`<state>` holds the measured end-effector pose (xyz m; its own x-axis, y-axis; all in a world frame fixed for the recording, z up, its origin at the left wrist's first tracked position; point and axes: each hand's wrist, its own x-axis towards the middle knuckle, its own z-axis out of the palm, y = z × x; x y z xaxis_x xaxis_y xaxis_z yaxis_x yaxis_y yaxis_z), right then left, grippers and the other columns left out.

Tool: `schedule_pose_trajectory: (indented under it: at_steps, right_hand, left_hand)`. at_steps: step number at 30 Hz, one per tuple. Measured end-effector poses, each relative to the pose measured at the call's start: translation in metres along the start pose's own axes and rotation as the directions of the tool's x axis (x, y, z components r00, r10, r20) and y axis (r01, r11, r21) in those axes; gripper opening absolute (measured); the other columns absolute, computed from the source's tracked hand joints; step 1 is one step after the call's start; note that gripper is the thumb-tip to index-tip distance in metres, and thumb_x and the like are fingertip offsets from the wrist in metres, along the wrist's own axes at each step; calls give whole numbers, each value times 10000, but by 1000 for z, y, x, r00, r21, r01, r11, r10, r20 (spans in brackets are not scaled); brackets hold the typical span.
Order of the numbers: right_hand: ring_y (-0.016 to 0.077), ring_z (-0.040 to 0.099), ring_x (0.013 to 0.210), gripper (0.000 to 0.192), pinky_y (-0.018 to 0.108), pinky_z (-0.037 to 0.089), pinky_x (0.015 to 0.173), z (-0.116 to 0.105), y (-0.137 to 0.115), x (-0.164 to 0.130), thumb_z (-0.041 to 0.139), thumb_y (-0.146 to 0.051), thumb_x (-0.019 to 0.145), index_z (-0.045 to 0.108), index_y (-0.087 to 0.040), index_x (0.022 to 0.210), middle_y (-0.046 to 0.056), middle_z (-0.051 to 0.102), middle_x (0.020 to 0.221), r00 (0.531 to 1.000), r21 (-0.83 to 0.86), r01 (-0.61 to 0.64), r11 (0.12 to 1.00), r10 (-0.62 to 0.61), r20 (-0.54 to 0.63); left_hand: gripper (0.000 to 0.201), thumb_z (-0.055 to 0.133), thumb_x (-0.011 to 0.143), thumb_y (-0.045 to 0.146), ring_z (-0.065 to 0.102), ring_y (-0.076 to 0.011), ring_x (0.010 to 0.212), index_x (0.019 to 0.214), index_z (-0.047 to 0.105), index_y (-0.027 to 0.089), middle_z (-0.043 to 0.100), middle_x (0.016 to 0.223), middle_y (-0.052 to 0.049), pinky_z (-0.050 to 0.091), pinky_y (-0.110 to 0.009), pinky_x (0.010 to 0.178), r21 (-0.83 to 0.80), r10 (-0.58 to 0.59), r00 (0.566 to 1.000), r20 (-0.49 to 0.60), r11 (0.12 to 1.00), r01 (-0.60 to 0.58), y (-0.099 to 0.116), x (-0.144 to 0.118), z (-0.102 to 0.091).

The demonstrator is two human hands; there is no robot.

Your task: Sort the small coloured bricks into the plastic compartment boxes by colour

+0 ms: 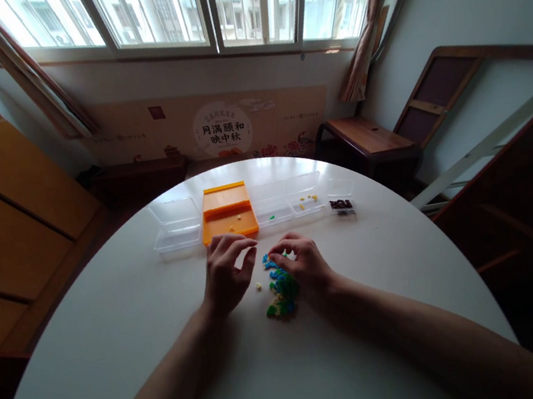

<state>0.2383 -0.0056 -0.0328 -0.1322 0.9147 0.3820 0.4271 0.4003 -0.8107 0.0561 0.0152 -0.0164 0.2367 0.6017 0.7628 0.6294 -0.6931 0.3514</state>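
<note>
Pile position: a small heap of beads [280,288], blue, green and some yellow, lies on the white round desk [115,331] between the two hands, closer to the right one and partly under its fingers.
Loose bead: one pale yellow bead [259,286] sits alone on the desk just beside the left hand's thumb side, a little apart from the heap.
Left hand [225,277]: palm down, fingers spread and curled, fingertips raised toward the orange tray; it grips nothing that can be seen.
Right hand [304,264]: palm down at the heap's right edge, thumb and forefinger drawn together at the top of the heap; whether a bead sits between them is too small to tell.
Look of the heap: tiny pieces packed in a loose strip running toward the person, blue at the far end, green and yellow at the near end.
Behind the hands: a row of containers, namely a clear box [175,224], the orange tray [226,211] with a few yellow bits, two more clear boxes [287,199] holding green and yellow bits, and a small box of dark pieces [341,203].
</note>
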Motion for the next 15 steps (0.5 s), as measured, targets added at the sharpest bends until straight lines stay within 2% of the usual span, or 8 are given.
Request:
schedule_pose_trajectory:
  at_steps: [6,12,15]
  right_hand:
    - [147,557,741,110,275,467,719,0,0,-1,633,-254,810,732,-205,800,24,602,774,993,22,-5,1000,7,-121]
    - [142,550,718,104,276,462,712,-1,-4,-1,628,-234,794,724,-199,777,23,604,763,994,22,7,1000,-5,-107]
    - [139,553,709,107,272,460,703,-1,-3,-1,627,-230,795,725,-189,781,23,603,759,994,28,4,1000,-1,-111]
  left_hand:
    - [79,593,807,212,546,-204,882,865,647,210,650,871,-43,445,-370,811,8,145,976,162,989,-148,8,-3,0]
    - [74,595,843,259,557,-202,891,797,638,221,661,853,-34,418,-364,827,135,151,968,203,974,-180,9,-5,4]
    - [74,590,855,247,555,-202,895,810,643,220,668,859,-33,411,-359,825,162,190,958,213,960,-226,10,-5,5]
